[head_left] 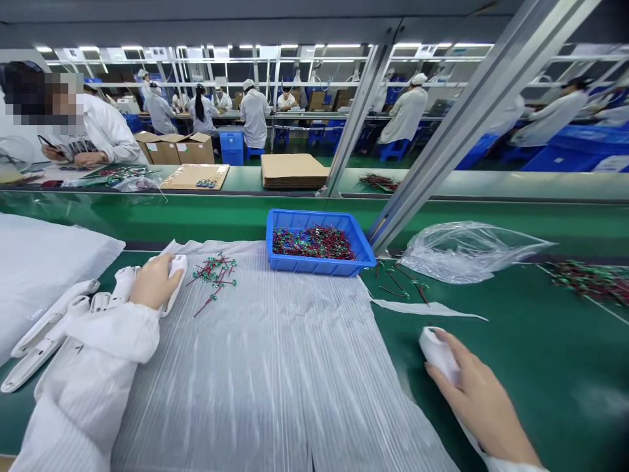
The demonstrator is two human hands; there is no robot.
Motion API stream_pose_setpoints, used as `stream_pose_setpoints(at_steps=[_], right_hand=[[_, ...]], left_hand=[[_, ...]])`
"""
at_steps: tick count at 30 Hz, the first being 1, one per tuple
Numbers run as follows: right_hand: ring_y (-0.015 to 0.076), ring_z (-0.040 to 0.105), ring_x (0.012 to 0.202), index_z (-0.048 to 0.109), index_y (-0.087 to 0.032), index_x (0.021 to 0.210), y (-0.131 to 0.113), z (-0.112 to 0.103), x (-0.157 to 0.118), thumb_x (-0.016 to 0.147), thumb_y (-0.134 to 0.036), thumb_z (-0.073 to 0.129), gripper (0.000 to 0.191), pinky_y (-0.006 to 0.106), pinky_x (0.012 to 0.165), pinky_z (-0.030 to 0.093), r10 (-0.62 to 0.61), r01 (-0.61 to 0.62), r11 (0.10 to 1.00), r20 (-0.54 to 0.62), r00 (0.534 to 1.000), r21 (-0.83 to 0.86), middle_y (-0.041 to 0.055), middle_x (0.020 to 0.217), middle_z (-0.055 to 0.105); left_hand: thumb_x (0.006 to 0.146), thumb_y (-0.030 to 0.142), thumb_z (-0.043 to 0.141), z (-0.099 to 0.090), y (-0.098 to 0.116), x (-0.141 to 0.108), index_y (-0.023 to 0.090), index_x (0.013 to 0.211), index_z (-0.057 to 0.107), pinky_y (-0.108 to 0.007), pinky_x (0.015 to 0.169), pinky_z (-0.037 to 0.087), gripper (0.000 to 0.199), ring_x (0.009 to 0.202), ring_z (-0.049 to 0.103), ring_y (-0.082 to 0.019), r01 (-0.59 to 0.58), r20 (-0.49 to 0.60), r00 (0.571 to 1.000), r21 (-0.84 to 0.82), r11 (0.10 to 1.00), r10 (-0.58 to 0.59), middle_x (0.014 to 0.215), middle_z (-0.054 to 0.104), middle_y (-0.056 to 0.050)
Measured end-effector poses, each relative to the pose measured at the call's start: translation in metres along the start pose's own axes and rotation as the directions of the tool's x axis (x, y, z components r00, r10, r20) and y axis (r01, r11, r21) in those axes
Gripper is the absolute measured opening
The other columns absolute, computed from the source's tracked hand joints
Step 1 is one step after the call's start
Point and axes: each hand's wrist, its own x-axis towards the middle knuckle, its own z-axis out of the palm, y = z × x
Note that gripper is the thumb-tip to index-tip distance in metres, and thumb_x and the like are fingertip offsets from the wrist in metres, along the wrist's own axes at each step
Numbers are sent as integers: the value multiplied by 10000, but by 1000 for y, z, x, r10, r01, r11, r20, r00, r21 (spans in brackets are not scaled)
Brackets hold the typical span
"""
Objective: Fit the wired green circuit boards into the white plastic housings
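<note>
My left hand (154, 280) is closed around a white plastic housing (177, 267) at the left edge of the foam sheet. More white housings (37, 360) lie beside that wrist, partly covered by my sleeve. Over the green table on the right, my right hand (479, 393) grips another white plastic housing (439, 354) between thumb and fingers; its lower part is hidden by the hand. Between the hands spreads the white foam sheet (275, 367). On it, close to my left hand, lies a small pile of green parts with dark red wires (215, 272).
A blue tray (322, 265) full of wired parts stands at the sheet's far edge, beside a slanted metal post (432, 151). Rightward are a clear plastic bag (457, 252) and a heap of wired parts (590, 278). A white padded bag (44, 262) lies left. Co-workers sit beyond.
</note>
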Motion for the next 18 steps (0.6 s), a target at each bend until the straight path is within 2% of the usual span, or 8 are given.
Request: stream_pose_setpoints(at_steps=[2,4,7,11,14,18], right_hand=[[301,513,807,437,-113,1219,7,13,2,762,-386,367,537,435,752,438,-60,56,996,-60,996,-66,143,890,537],[305,493,870,464,-144,1200,9,22,2,775,-388,370,499,448,786,425,-82,69,992,-120,989,-110,147,1005,504],[295,484,929,447,-186,1212,9,26,-1,820,-415,342,466,451,804,422,-112,98,991,-153,982,-92,134,1061,495],[267,488,1012,372,-229,1272,15,11,-10,830,-459,354,499,422,836,427,-163,160,986,-89,983,-43,110,1166,482],[275,457,1082,319,-192,1298,15,-6,-25,836,-461,359,536,444,875,409,-124,129,991,-124,984,35,128,1233,433],[241,550,927,416,-202,1192,-10,-25,-51,830,-438,407,433,390,755,490,-18,60,978,-204,979,200,115,1140,484]], left_hand=[[778,354,367,2,0,20,108,1041,534,-388,787,433,396,947,565,-303,6,64,998,42,999,-8,996,615,-160],[753,360,398,4,2,34,94,1000,559,-407,725,444,398,882,587,-333,4,136,991,84,996,-15,894,635,-180],[711,358,461,7,4,48,84,1064,532,-400,671,451,452,867,588,-361,-31,202,979,115,993,7,901,629,-203],[715,357,482,6,2,51,124,1095,537,-377,667,453,449,903,578,-366,-112,222,971,109,988,85,948,626,-179],[726,340,471,2,-2,45,142,1051,558,-355,662,451,390,869,593,-337,-154,205,970,114,982,128,871,640,-126],[761,366,432,-17,-5,30,139,999,528,-317,593,428,343,780,602,-312,-178,147,977,139,974,157,758,612,-84]])
